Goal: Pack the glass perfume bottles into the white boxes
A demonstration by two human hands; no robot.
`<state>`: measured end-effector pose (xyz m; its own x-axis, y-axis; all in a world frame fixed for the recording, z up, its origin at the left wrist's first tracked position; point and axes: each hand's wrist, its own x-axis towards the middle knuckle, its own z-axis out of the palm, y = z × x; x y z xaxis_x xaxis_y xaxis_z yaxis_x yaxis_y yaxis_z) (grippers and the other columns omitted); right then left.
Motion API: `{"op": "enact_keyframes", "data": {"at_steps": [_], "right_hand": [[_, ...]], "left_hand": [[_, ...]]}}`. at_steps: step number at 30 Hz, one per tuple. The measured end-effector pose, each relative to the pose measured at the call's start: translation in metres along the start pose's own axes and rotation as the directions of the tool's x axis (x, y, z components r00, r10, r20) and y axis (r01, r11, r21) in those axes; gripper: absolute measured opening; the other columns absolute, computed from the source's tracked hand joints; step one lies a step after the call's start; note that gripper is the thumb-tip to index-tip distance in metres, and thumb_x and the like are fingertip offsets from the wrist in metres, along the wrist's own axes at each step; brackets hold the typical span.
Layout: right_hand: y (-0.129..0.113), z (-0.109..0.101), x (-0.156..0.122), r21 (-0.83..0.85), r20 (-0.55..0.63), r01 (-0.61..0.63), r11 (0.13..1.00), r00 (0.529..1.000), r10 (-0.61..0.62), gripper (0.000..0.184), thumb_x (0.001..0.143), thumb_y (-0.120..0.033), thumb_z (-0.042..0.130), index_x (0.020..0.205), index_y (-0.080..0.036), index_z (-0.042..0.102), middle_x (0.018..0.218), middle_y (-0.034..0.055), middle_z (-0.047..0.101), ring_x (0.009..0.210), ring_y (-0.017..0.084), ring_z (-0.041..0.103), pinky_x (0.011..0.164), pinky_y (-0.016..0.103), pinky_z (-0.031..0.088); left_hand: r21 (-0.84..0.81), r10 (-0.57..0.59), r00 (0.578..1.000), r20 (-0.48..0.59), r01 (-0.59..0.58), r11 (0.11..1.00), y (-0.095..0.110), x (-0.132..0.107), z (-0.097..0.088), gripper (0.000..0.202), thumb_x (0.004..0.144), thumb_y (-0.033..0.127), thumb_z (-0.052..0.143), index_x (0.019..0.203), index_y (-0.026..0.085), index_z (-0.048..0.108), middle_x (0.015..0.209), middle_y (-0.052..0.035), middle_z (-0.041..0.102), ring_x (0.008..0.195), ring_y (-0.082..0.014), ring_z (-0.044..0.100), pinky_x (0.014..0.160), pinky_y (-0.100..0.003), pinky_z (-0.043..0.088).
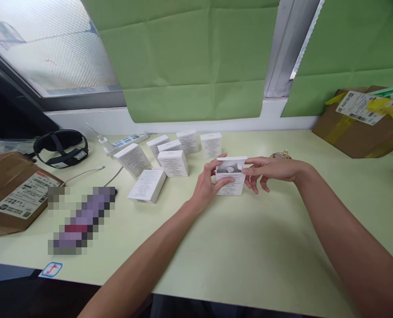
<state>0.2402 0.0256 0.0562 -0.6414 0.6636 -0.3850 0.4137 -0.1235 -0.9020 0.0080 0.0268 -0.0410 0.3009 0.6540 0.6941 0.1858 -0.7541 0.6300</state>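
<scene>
1. Box (230, 184): stands upright on the tabletop (223, 251), between the two hands, printed face toward the person. Long axis looks vertical; foreshortening makes that a judgement.
2. Key relation: box lies just right of the left grip (207, 180) and just left of the right grip (270, 169). Left overlaps it most, so left is the nearer one.
3. Left grip: grasping the box, thumb across the front, fingers around the left side and back.
4. Right grip: fingertips at the upper right corner by the small flap (242, 164), lower fingers loosely curled. Pinching or only touching, can't tell from here.
5. Box top is opened. Inside: grey interior with a pale round piece (230, 169); can't tell what it is.
6. Seven more white boxes sit to the left, well apart from the left grip. Nearest rows: a lying box (146, 185), an upright box (173, 164) and a leaning box (133, 160). They look closed; contents hidden.
7. Just beyond the right wrist: gold trinket (285, 154), partly covered.
8. Farther out: taped carton (358, 128) at far right, labelled carton (26, 198) at far left, headset (62, 151) behind that one. Carton contents not visible.
</scene>
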Motion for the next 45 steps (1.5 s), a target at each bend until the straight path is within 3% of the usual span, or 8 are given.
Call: {"op": "enact_keyframes", "data": {"at_steps": [4,7,13,18,25,34,39,45], "right_hand": [[0.001,0.000,0.000,0.036,-0.011,-0.034,0.999,0.999,0.035,0.052,0.081,-0.044,0.070,0.127,-0.028,0.054,0.087,0.0022,0.066,0.077,0.022,0.071,0.051,0.027,0.050],[0.001,0.000,-0.001,0.050,-0.034,-0.031,0.998,0.999,0.033,0.052,0.081,-0.042,0.071,0.128,-0.029,0.054,0.088,0.0012,0.063,0.078,0.023,0.073,0.052,0.028,0.053],[0.000,0.002,0.006,0.107,-0.148,0.038,0.994,0.989,-0.021,0.036,0.083,-0.044,0.069,0.113,-0.027,0.061,0.094,0.0019,0.058,0.086,0.025,0.074,0.058,0.030,0.057],[-0.002,-0.001,0.009,0.076,-0.208,0.099,0.992,0.975,-0.082,0.033,0.084,-0.047,0.068,0.109,-0.026,0.061,0.110,0.0073,0.067,0.093,0.025,0.072,0.067,0.033,0.058],[-0.001,0.000,0.011,-0.042,-0.276,0.124,0.991,0.952,-0.131,0.028,0.079,-0.042,0.072,0.100,-0.025,0.064,0.104,0.0060,0.063,0.083,0.019,0.065,0.061,0.031,0.053],[-0.005,0.002,0.011,-0.117,-0.373,0.242,0.963,0.888,-0.269,0.036,0.085,-0.057,0.062,0.100,-0.024,0.065,0.090,0.0022,0.058,0.072,0.014,0.054,0.056,0.028,0.045],[-0.008,0.004,0.009,-0.165,-0.360,0.216,0.962,0.895,-0.263,0.040,0.084,-0.059,0.062,0.103,-0.024,0.067,0.089,0.0022,0.059,0.069,0.013,0.051,0.060,0.029,0.045],[-0.007,0.005,0.012,-0.209,-0.395,0.201,0.957,0.878,-0.271,0.042,0.086,-0.060,0.059,0.110,-0.027,0.069,0.099,0.0042,0.064,0.075,0.015,0.056,0.062,0.031,0.048]], "left_hand": [[0.080,0.020,0.998,0.059,-0.025,0.997,0.005,0.004,-0.006,0.025,0.090,0.034,0.065,0.112,0.024,0.058,0.143,-0.0121,0.052,0.130,-0.0249,0.053,0.097,-0.041,0.050],[0.142,0.053,0.995,0.079,-0.064,0.988,0.004,0.005,-0.010,0.024,0.094,0.033,0.060,0.115,0.022,0.061,0.136,-0.0126,0.057,0.133,-0.0248,0.050,0.103,-0.042,0.047],[0.191,0.024,0.998,0.055,-0.034,0.981,-0.003,0.003,-0.013,0.027,0.098,0.031,0.052,0.122,0.023,0.059,0.130,-0.0115,0.059,0.115,-0.0211,0.061,0.081,-0.032,0.057],[0.100,-0.028,1.000,0.008,0.027,0.995,-0.006,0.001,-0.007,0.042,0.095,0.034,0.058,0.134,0.029,0.044,0.132,-0.0090,0.059,0.114,-0.0197,0.062,0.086,-0.034,0.058],[0.036,-0.120,0.993,0.003,0.120,0.992,0.000,0.002,-0.006,0.045,0.095,0.037,0.057,0.135,0.031,0.039,0.130,-0.0080,0.058,0.113,-0.0199,0.062,0.087,-0.036,0.057],[-0.112,-0.149,0.988,-0.037,0.144,0.983,0.010,0.006,-0.007,0.023,0.101,0.036,0.045,0.122,0.027,0.045,0.117,-0.0064,0.061,0.107,-0.0165,0.063,0.092,-0.035,0.053],[-0.141,-0.166,0.985,-0.043,0.159,0.977,0.006,0.006,-0.007,0.013,0.100,0.035,0.046,0.107,0.025,0.051,0.114,-0.0048,0.061,0.107,-0.0153,0.061,0.095,-0.034,0.050],[-0.089,-0.094,0.995,-0.022,0.091,0.992,0.003,0.008,-0.011,0.013,0.096,0.034,0.053,0.094,0.021,0.056,0.120,-0.0085,0.060,0.108,-0.0180,0.060,0.092,-0.036,0.052]]}}
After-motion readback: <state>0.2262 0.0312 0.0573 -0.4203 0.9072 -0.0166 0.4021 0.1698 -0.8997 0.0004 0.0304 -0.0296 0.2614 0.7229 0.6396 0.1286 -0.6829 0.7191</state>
